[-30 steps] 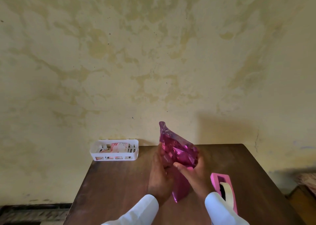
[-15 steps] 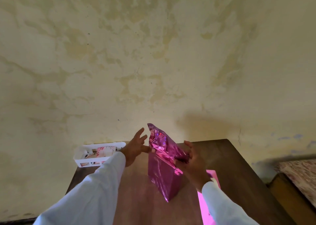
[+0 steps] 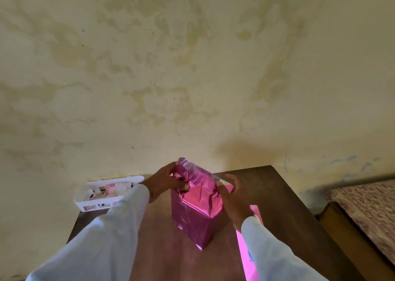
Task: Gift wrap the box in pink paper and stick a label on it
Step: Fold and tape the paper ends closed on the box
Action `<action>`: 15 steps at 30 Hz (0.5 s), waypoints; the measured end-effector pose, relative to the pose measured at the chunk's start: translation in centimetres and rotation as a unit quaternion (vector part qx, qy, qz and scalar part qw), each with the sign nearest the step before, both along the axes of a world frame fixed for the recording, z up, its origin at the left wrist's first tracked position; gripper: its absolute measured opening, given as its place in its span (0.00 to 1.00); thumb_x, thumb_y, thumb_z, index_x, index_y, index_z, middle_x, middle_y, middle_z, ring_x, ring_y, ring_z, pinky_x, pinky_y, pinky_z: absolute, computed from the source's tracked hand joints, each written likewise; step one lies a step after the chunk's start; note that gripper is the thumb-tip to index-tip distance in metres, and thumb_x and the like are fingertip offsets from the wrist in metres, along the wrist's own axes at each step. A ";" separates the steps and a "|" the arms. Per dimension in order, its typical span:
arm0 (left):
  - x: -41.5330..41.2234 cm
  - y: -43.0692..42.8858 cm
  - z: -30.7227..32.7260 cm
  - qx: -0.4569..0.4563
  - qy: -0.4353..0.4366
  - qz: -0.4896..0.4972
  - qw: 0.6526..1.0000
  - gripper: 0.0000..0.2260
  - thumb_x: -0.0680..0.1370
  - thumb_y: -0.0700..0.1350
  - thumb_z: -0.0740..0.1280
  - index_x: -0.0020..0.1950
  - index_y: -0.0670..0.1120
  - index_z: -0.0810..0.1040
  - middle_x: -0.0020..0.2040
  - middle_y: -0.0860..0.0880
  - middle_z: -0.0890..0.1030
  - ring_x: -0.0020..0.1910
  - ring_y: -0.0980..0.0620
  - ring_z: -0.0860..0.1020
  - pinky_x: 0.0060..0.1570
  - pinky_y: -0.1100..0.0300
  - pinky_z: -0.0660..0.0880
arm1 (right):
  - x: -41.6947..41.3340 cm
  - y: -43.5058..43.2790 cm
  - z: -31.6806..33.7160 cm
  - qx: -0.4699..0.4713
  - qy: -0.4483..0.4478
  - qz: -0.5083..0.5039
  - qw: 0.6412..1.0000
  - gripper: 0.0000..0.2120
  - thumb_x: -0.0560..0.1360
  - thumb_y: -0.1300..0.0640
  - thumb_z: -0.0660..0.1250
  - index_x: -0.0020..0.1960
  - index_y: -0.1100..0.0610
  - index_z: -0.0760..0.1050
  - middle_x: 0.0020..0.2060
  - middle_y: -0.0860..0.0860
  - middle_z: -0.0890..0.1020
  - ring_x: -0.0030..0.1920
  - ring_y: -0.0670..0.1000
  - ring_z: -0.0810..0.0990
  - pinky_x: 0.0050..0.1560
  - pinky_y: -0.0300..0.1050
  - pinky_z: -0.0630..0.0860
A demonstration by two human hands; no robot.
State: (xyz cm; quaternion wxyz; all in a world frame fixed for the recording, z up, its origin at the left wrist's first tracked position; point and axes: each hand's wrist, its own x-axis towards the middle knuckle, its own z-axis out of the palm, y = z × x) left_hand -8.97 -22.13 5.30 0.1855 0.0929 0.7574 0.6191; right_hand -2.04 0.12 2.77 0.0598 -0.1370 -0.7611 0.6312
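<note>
A box wrapped in shiny pink paper stands upright on the brown table. Its top end is loose, with a paper flap sticking up at the back. My left hand grips the crumpled paper at the top left, thumb pressed into the fold. My right hand rests against the top right edge of the paper with fingers curled round it. No label is visible on the box.
A white slotted basket with patterned paper pieces sits at the table's back left corner. A pink tape dispenser lies right of the box, partly behind my right sleeve. A patterned bed stands to the right of the table.
My left hand, which had reached away toward the basket, has come back and taken hold of the paper at the box's top. The top flap is folded lower.
</note>
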 end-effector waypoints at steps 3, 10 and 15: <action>1.3 -0.9 -0.1 -0.045 0.027 0.010 0.999 0.19 0.67 0.36 0.79 0.56 0.45 0.81 0.49 0.47 0.85 0.51 0.47 0.83 0.55 0.54 0.79 | -0.5 -0.2 -0.6 0.037 0.015 -0.016 0.999 0.01 0.79 0.54 0.66 0.49 0.49 0.75 0.47 0.52 0.83 0.47 0.52 0.83 0.50 0.56 0.83; 4.3 -1.8 -1.1 -0.017 0.038 0.199 0.979 0.18 0.65 0.44 0.78 0.44 0.33 0.77 0.33 0.41 0.76 0.34 0.50 0.74 0.37 0.53 0.72 | -1.8 -1.7 1.9 -0.002 0.105 -0.023 0.994 0.05 0.78 0.62 0.67 0.45 0.53 0.76 0.41 0.51 0.83 0.46 0.52 0.81 0.44 0.39 0.74; 6.0 -0.2 -1.1 -0.005 0.056 0.311 0.949 0.10 0.70 0.39 0.78 0.36 0.37 0.79 0.30 0.41 0.77 0.29 0.52 0.74 0.32 0.59 0.73 | -0.5 -2.6 3.0 -0.053 0.178 -0.047 0.981 0.09 0.79 0.46 0.66 0.51 0.50 0.72 0.48 0.48 0.81 0.48 0.43 0.79 0.47 0.35 0.73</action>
